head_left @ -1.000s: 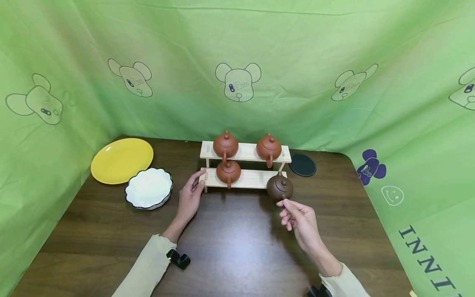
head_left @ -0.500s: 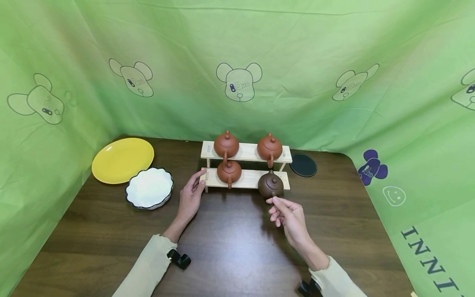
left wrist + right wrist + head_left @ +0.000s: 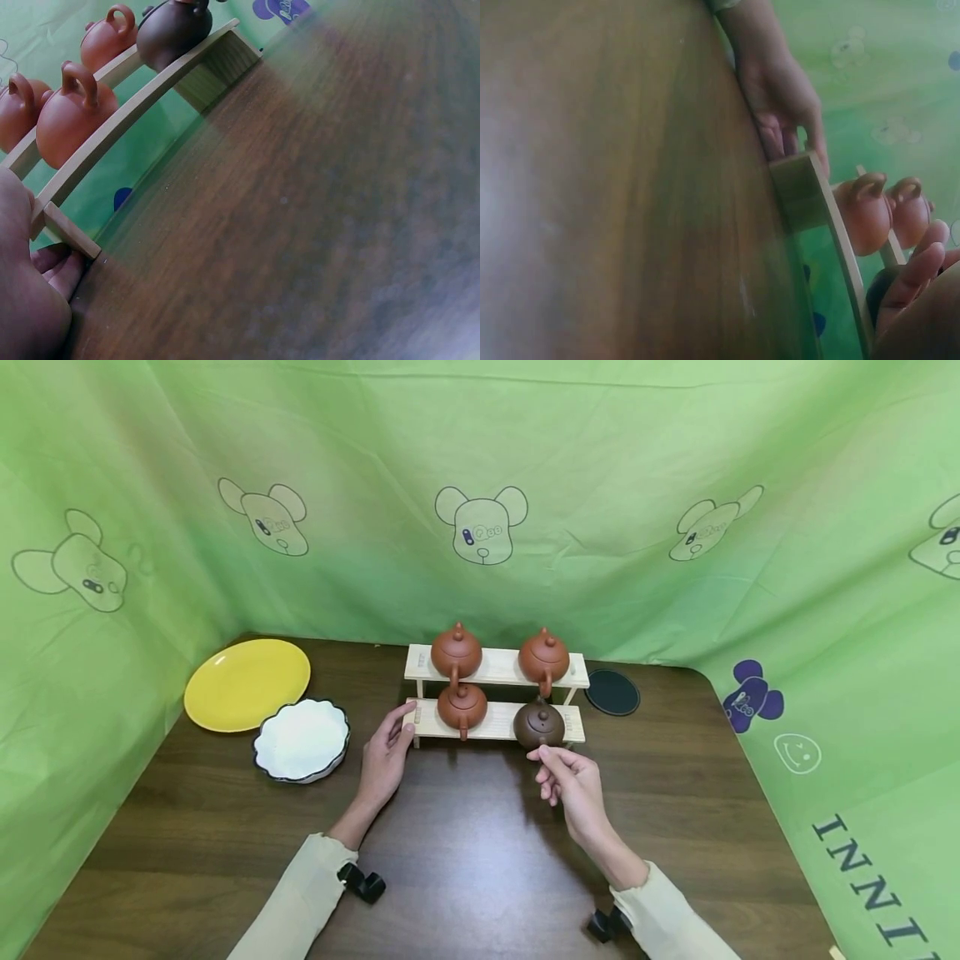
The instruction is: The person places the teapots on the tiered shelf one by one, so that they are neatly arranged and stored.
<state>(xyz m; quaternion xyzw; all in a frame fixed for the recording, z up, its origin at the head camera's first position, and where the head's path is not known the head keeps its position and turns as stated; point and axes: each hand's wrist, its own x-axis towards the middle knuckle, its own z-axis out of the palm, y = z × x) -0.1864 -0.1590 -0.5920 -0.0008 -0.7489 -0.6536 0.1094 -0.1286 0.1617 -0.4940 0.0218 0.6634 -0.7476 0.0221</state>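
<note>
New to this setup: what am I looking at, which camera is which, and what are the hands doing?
No machine here: a person works with bare hands. The wide picture comes from a head-worn camera; the two tilted close-ups come from wrist cameras. On the dark wooden table stands a two-tier wooden rack with three reddish teapots on it. The left hand touches the rack's left end with fairly straight fingers. The right hand holds a dark brown teapot by its handle at the lower tier. Left of the rack lie a yellow plate and a white dish; to its right, a black coaster.
</note>
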